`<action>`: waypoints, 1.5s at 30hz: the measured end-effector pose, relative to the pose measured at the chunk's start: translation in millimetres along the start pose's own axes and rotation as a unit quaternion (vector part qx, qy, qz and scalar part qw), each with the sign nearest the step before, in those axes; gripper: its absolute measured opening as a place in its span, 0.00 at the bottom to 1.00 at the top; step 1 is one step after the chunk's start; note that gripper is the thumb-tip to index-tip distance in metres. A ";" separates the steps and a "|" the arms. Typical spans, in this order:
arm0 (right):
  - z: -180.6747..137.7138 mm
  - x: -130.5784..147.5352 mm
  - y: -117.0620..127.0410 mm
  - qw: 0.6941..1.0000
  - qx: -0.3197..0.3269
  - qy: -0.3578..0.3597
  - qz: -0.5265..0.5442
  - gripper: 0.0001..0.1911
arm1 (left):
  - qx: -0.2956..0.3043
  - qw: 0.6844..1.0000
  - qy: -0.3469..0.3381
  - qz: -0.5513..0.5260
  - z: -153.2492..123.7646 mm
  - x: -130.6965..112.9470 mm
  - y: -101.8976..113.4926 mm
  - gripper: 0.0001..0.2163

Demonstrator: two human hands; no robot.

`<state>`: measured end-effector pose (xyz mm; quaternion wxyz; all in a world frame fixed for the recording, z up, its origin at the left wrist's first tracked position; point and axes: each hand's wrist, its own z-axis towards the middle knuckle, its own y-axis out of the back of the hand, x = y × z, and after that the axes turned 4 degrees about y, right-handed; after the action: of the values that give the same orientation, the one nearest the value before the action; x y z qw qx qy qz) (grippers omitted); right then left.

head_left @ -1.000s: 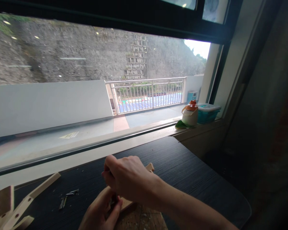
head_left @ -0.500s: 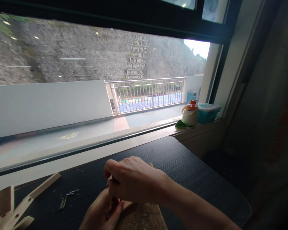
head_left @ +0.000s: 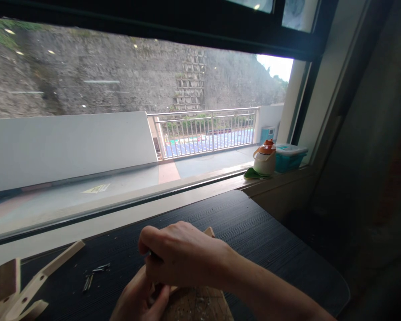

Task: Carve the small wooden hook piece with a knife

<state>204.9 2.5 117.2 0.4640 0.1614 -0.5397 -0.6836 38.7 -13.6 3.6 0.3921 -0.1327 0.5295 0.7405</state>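
My right hand point(head_left: 183, 256) is closed in a fist, knuckles up, over my left hand. Something small and dark shows between its curled fingers, too hidden to name. My left hand point(head_left: 140, 294) is bent just below it, its thumb and fingers closed on a light wooden strip. Most of that wooden strip point(head_left: 209, 232) is covered by my hands; one end shows past my right wrist. Beneath lies a worn brown wooden board point(head_left: 197, 305) with a scratched, speckled top, at the near edge of the view.
On the dark table point(head_left: 280, 249) lie several loose screws or nails point(head_left: 95, 275) to the left. Jointed wooden strips point(head_left: 30, 285) with holes are at the far left. An orange-topped bottle point(head_left: 264, 159), a green cloth-like item point(head_left: 254, 174) and a teal box point(head_left: 290, 158) stand on the windowsill.
My right fist has shifted slightly left and turned a little over my left hand. The left hand stays nearly in place, and the things on the table are unmoved.
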 end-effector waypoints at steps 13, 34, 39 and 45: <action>5.0 -7.1 -4.5 0.999 -0.018 -0.047 0.020 0.10 | 0.013 0.998 0.014 -0.052 5.2 -7.5 0.8 0.04; 0.7 -9.0 9.6 0.995 0.034 -0.059 0.073 0.11 | 0.010 1.000 0.010 -0.001 0.3 -1.0 -1.8 0.05; -1.3 2.6 7.5 1.000 0.012 0.007 0.013 0.10 | 0.007 0.999 0.034 -0.038 -0.1 -0.3 0.7 0.04; 1.1 15.4 1.1 0.999 0.029 0.038 -0.002 0.09 | 0.006 0.997 0.039 -0.064 4.7 -5.0 3.7 0.03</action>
<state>196.6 -9.4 122.9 0.4778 0.2019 -0.5405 -0.6624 40.4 -12.2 11.1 0.4188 -0.1921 0.5394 0.7048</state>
